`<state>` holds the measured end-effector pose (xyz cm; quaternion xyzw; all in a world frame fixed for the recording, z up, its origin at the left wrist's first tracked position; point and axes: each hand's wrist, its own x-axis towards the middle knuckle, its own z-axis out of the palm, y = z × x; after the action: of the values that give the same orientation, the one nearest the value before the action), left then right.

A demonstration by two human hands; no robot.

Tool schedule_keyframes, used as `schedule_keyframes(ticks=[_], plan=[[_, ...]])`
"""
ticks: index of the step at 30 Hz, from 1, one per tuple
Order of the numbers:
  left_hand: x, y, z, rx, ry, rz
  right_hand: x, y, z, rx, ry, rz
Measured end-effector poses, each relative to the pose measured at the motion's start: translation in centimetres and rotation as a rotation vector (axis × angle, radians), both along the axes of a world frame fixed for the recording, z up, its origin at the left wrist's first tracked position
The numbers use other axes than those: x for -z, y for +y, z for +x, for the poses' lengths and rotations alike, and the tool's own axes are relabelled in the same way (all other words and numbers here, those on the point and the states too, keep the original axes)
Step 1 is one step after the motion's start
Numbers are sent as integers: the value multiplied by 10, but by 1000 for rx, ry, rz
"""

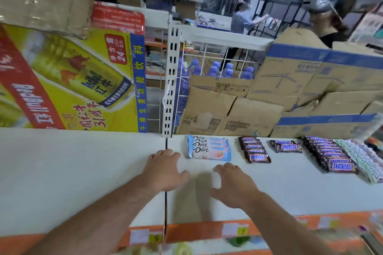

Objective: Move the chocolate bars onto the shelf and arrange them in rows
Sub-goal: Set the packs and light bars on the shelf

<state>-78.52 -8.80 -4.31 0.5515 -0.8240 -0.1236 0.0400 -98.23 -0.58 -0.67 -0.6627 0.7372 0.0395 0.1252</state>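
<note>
On the white shelf (83, 172) a short row of overlapping pale blue Dove bars (209, 149) lies toward the back. To its right sit two rows of brown Snickers bars (255, 150), (287, 146), then a long row of Snickers (329, 155) and a row of pale wrapped bars (362, 159). My left hand (165, 170) hovers just left of and in front of the Dove bars, fingers spread, holding nothing. My right hand (234, 184) hangs in front of the Dove row, fingers loosely curled, empty.
A yellow Red Bull carton (68, 80) stands at the back left of the shelf. Brown cardboard boxes (232, 109) are stacked behind the bars, with blue bottles behind a wire grid (207, 62). A slotted white upright (172, 80) divides the bays. Two people work at the back right.
</note>
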Motion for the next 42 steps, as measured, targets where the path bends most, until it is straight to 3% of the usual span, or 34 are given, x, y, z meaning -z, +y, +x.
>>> schedule_keyframes(ticks=[12,20,26,36,42], plan=[[-25,136,94,-157,-32,-33,-3,88,90,-174,-165,-123],[-39,175,166,-266,-19,-45,-9,108,162,-325,-178,-116],[-38,168,242,-323,0,-43,-15,86,241,-412,-165,-117],[-32,98,432,-423,75,-143,-13,0,446,-524,-166,-110],[-30,68,543,-565,-114,-153,-9,-34,545,-630,-194,-120]])
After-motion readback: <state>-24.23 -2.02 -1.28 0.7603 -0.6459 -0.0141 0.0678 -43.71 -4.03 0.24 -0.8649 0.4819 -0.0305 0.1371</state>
